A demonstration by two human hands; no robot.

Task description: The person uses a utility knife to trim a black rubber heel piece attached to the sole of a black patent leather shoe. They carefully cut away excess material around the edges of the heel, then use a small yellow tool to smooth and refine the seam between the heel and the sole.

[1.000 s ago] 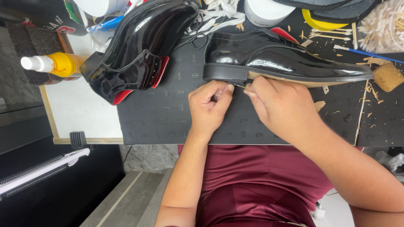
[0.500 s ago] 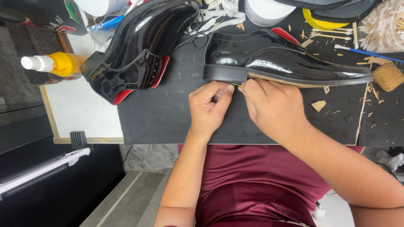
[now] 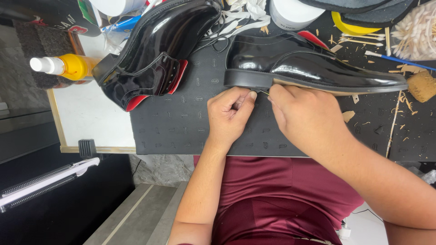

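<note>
A glossy black dress shoe (image 3: 313, 68) with a tan sole edge lies on its side on a dark patterned mat (image 3: 190, 122), its heel pointing left. My left hand (image 3: 229, 115) is curled just below the heel, thumb and forefinger pinched together. My right hand (image 3: 304, 120) rests against the sole edge beside it. A thin pale stick (image 3: 263, 92) spans the small gap between the two hands' fingertips, right at the heel's corner. Which hand grips it more firmly I cannot tell.
A second black shoe (image 3: 159, 50) with red lining lies on the mat's upper left. A yellow bottle (image 3: 68, 66) lies at the far left. A white tub (image 3: 293, 13), white laces, wood shavings (image 3: 399, 100) and a cork piece (image 3: 421, 85) surround the work.
Both hands stay at the shoe's heel. My right hand has shifted slightly along the sole edge; the shoes have not moved.
</note>
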